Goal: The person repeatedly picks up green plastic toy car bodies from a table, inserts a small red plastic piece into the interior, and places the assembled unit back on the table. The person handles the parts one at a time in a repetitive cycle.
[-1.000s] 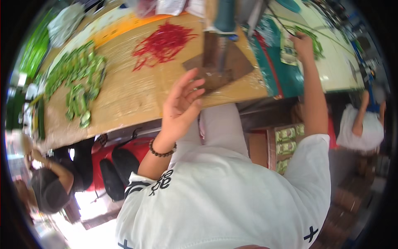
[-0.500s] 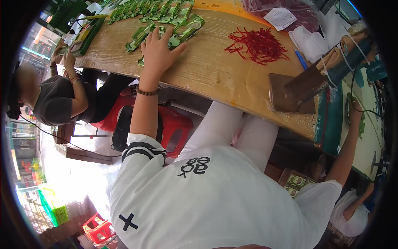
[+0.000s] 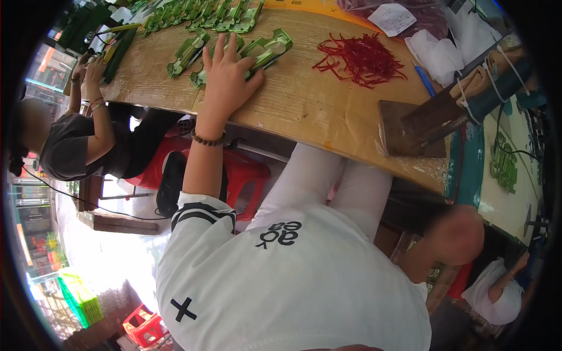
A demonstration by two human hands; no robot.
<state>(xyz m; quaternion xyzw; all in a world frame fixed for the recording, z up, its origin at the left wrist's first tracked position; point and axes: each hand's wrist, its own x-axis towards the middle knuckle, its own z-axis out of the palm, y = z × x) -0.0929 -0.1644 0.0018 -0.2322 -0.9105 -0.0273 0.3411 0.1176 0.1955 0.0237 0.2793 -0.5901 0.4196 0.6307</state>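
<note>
My left hand (image 3: 227,85), with a dark bead bracelet at the wrist, lies on the table's left part with its fingers spread. It rests over green plastic parts: one green piece (image 3: 269,48) shows beyond its fingers on the right, and part of another pokes out to its left. A separate green piece (image 3: 187,52) lies just left of the fingertips. My right hand (image 3: 458,235) is a blurred shape low on the right, beside my lap and below the table's edge. Its fingers cannot be made out, nor whether it holds anything.
Rows of green pieces (image 3: 228,14) line the far left. A heap of red strips (image 3: 366,58) lies mid-table, near a blue pen (image 3: 424,81). A dark machine post (image 3: 433,123) stands at right. A co-worker (image 3: 76,140) sits left; another person (image 3: 497,295) is lower right.
My right hand has drawn back from the side table at the far right to beside my lap. My left hand has come slightly nearer, and the green pieces near it have shifted.
</note>
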